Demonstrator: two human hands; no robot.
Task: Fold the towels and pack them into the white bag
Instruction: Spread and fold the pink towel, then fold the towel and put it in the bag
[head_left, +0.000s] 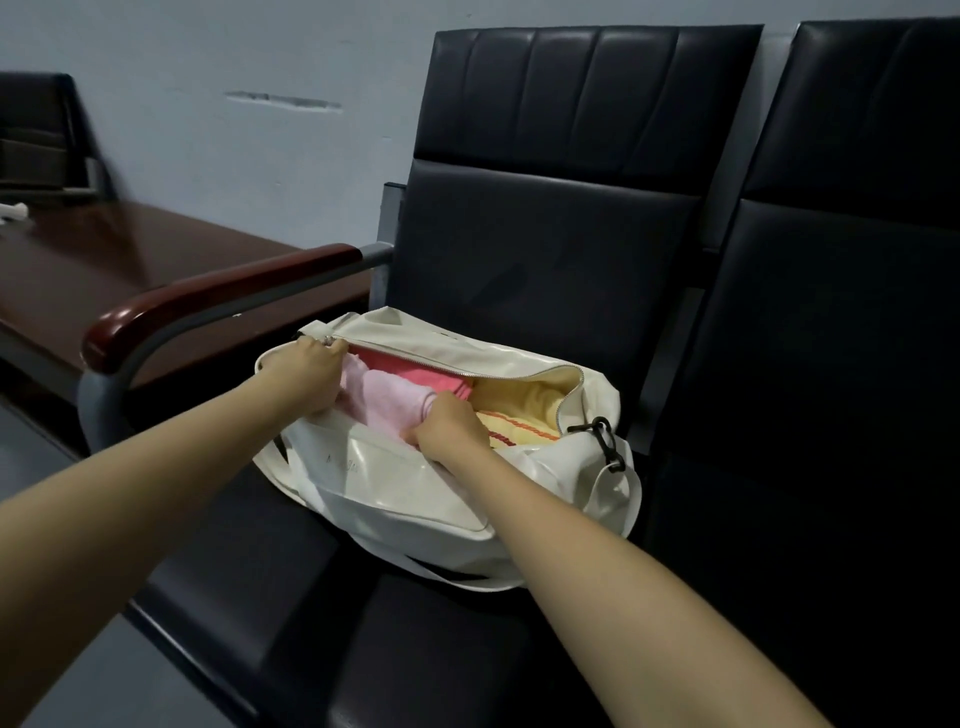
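1. Already lying in the white bag (395, 488) on the chair seat (249, 571): pink towel (384, 400) and yellow towel (524, 410), mouth unzipped.
2. Grips the bag's left end, beside the zipper pull (328, 340), with the left hand (306, 374); clenches the pink towel at the near rim with the right hand (452, 428).
3. Likely to snag terry loops in the teeth if zipped over bulging cloth.
4. Could undo the pink towel's fold by tugging rather than pressing down.
5. Might drag the soft bag toward the seat edge under a hard pull.

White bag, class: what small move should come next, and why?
Probably tuck the pink towel lower with the right hand: it bulges in the open white bag, and the left hand grips its end by the zipper, seemingly ready to close it.
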